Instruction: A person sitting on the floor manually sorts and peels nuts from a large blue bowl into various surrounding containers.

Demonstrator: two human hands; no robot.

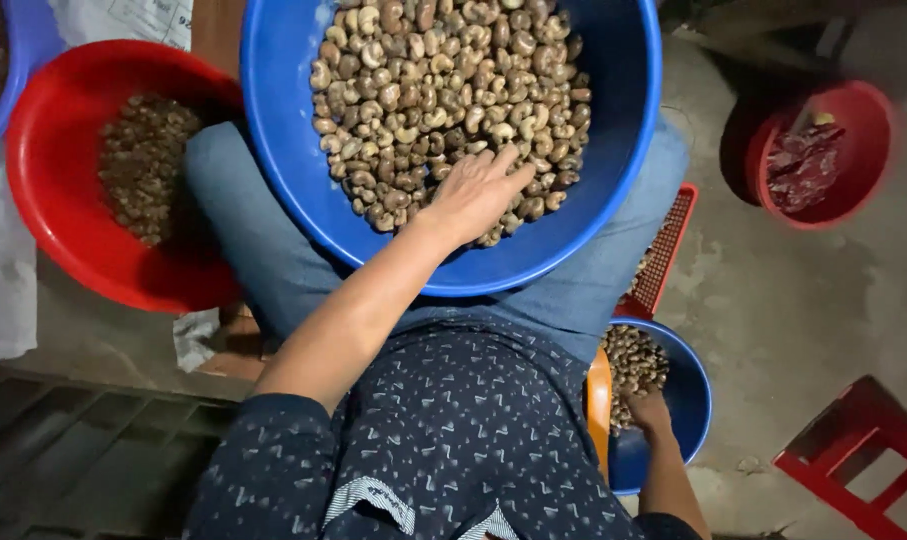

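A large blue basin [293, 150] rests on my lap, heaped with brownish cashew nuts [443, 90]. My left hand [476, 190] lies palm down on the nuts at the near side of the heap, fingers spread, gripping nothing that I can see. My right hand [651, 412] reaches down at my right side into a smaller blue bowl [688, 400] that also holds nuts; its fingers are partly buried among them, so I cannot tell whether they are closed on any.
A red basin [43, 170] with darker nuts stands at my left. A red slotted tray [668, 245] lies under the big basin's right edge. A red tub [853, 120] sits at the far right on the concrete floor, a red stool [853, 450] nearer.
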